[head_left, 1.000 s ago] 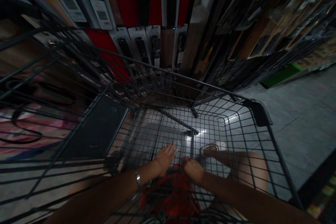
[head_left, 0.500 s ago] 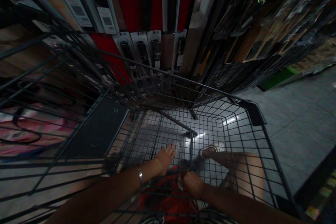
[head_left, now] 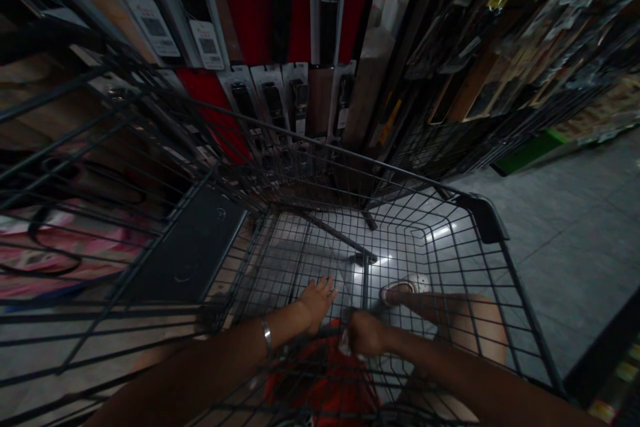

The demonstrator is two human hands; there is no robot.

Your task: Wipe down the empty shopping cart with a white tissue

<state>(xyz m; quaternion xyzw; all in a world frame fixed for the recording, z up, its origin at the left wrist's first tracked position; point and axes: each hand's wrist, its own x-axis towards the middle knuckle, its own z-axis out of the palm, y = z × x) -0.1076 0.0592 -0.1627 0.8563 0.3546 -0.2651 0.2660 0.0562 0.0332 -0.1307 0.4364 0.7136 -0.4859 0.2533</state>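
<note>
Toward the cart's near edge, the left hand is spreading its fingers; the right hand is clenching a whitish item.

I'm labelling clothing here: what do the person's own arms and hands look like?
The forearms show no sleeves. The left hand is gloveless, with a shiny silver bracelet at the wrist; the right hand has no glove or visible bracelet. Any rings are too dim to confirm.

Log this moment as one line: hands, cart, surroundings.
left hand: open, at shopping cart | right hand: closed on whitish item, blurred | beyond cart: hanging packages
</note>
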